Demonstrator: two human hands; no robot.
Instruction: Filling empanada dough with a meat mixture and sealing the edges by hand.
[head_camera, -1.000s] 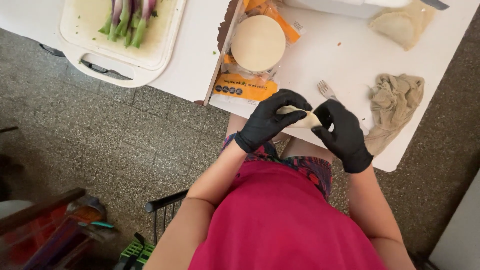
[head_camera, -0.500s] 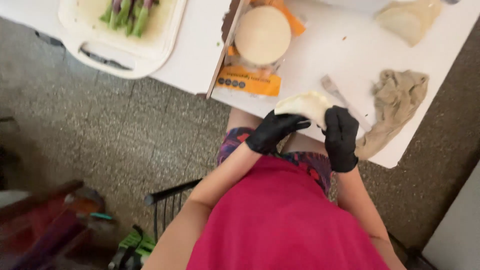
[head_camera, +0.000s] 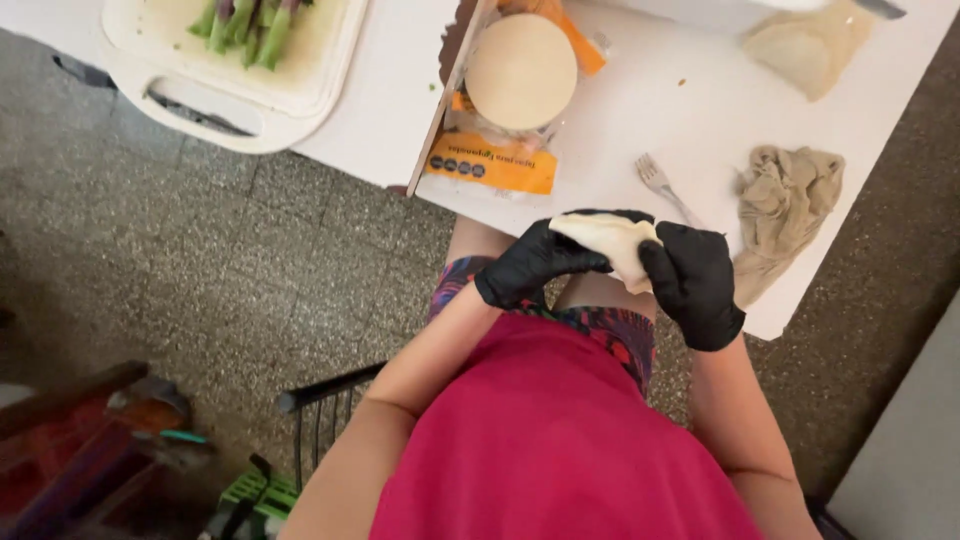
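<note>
1. White table (head_camera: 640, 120): fills the upper frame from 11 to 2 o'clock. Its near edge runs just above both hands.
2. Cutting board (head_camera: 300, 80): white, with a handle slot, at 11 o'clock. It carries green stalks (head_camera: 245, 25).
3. Stack of dough discs (head_camera: 520, 70): pale and round, at 12 o'clock, resting on an orange package (head_camera: 490, 165).
4. Crumpled cloth (head_camera: 785, 205): beige, at 2 o'clock, near the table's right edge.
5. Folded dough piece (head_camera: 810, 45): lies on the table at 1 o'clock, well apart from the hands.
6. Right hand (head_camera: 695, 285): black glove, just right of centre. Fingers are curled around the right end of the dough pocket (head_camera: 612, 240), with the thumb on top. The wrist bends inward.
7. Left hand (head_camera: 530, 265): black glove, at centre. Fingertips pinch the left edge of the dough pocket, with the forearm angled up from 7 o'clock.
8. Dough pocket: held in the air between both hands, over the lap and just below the table edge.
   - Handling judgement: light, soft, limp and easily torn.
   - Grip point: support the body from beneath and pinch only along the seam.
9. Fork (head_camera: 665, 185): metal, lies on the table just above the hands, not touching them.
</note>
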